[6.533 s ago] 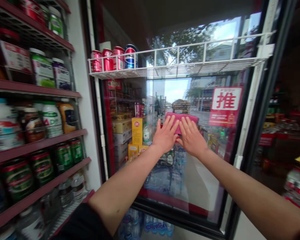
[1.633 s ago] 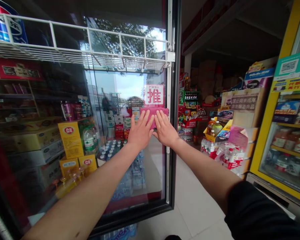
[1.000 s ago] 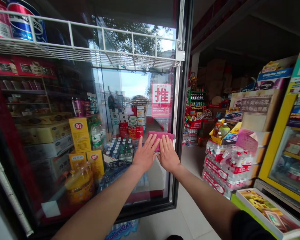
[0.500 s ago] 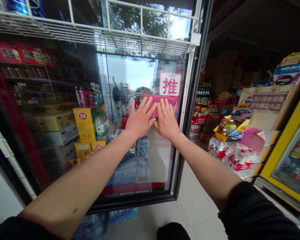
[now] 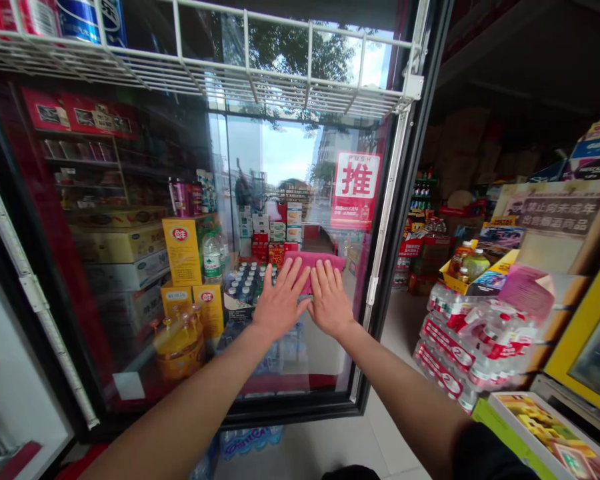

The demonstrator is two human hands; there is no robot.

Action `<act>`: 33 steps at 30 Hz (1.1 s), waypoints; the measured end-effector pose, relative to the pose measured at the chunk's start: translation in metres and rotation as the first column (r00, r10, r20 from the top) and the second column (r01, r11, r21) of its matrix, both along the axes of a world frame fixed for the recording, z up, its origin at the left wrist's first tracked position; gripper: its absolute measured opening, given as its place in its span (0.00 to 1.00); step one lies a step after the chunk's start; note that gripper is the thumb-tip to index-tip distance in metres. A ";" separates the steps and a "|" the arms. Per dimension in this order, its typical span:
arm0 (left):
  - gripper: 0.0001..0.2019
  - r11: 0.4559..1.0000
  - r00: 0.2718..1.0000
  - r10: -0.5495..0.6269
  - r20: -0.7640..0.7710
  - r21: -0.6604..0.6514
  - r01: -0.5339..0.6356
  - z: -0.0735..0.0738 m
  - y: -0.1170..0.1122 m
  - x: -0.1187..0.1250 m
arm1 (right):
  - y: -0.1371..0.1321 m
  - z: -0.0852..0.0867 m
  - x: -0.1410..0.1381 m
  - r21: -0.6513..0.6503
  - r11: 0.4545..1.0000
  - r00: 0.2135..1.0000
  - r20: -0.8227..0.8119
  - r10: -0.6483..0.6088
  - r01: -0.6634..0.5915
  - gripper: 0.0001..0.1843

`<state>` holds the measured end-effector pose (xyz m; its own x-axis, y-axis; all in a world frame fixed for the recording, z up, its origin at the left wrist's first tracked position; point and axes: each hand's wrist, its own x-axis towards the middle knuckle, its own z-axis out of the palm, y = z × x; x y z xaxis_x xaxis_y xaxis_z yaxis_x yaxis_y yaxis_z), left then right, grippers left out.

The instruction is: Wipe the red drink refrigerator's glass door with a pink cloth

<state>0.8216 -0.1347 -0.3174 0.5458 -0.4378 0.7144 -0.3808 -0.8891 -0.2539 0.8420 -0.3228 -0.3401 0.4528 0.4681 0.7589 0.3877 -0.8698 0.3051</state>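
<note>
A folded pink cloth (image 5: 314,261) lies flat against the glass door (image 5: 325,353) of an opened fridge. My left hand (image 5: 281,297) presses on it from the left, fingers stretched and spread over its lower part. Beside it, my right hand (image 5: 331,300) also lies flat on the cloth, fingers straight and close together. The two thumbs nearly meet under the cloth. Above and to the right of my hands is a red and white push sticker (image 5: 356,190) on the glass. The cloth's middle is partly covered by my fingers.
A white wire rack (image 5: 260,80) with cans (image 5: 83,20) crosses the door above my hands. The black door frame (image 5: 380,320) runs along the right. Beyond it stand packs of bottles (image 5: 447,353) and a yellow-framed cabinet (image 5: 575,327). A water pack (image 5: 253,440) sits below the door.
Both hands have slid down the glass with the cloth, from just under the sticker's character to well below it. The sticker's lower part is now uncovered. The view has shifted slightly.
</note>
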 end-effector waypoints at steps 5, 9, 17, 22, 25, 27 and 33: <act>0.36 0.999 0.999 0.029 -0.027 0.019 -0.028 -0.042 0.019 -0.011 | 0.009 -0.039 -0.008 -0.070 0.997 0.999 -0.050 0.021 -0.024 0.42; 0.36 0.999 0.999 0.027 -0.019 0.047 -0.026 -0.033 0.034 -0.009 | 0.014 -0.024 -0.007 -0.102 0.994 0.999 -0.047 0.027 -0.031 0.43; 0.41 0.997 0.995 0.072 0.073 0.023 -0.074 0.053 0.060 -0.003 | 0.041 0.079 -0.001 -0.125 0.988 0.995 0.036 0.094 -0.089 0.47; 0.41 0.994 0.980 0.085 0.182 0.051 -0.095 0.110 0.080 -0.004 | 0.063 0.135 0.004 -0.092 0.988 0.981 0.135 0.138 -0.127 0.45; 0.41 0.994 0.977 0.076 0.197 0.065 -0.091 0.125 0.089 -0.003 | 0.074 0.145 0.007 -0.043 0.989 0.973 0.177 0.146 -0.141 0.44; 0.41 0.994 0.979 0.068 0.190 0.069 -0.082 0.124 0.092 -0.001 | 0.080 0.140 0.009 -0.015 0.991 0.973 0.185 0.137 -0.136 0.45; 0.43 0.996 0.991 0.037 0.131 0.072 -0.047 0.083 0.103 0.004 | 0.086 0.092 0.010 -0.042 0.993 0.987 0.113 0.116 -0.112 0.49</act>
<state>0.8252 -0.0320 -0.2347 0.4698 -0.4714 0.7464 -0.3032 -0.8802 -0.3651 0.8518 -0.2369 -0.2480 0.3056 0.5392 0.7848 0.4446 -0.8097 0.3831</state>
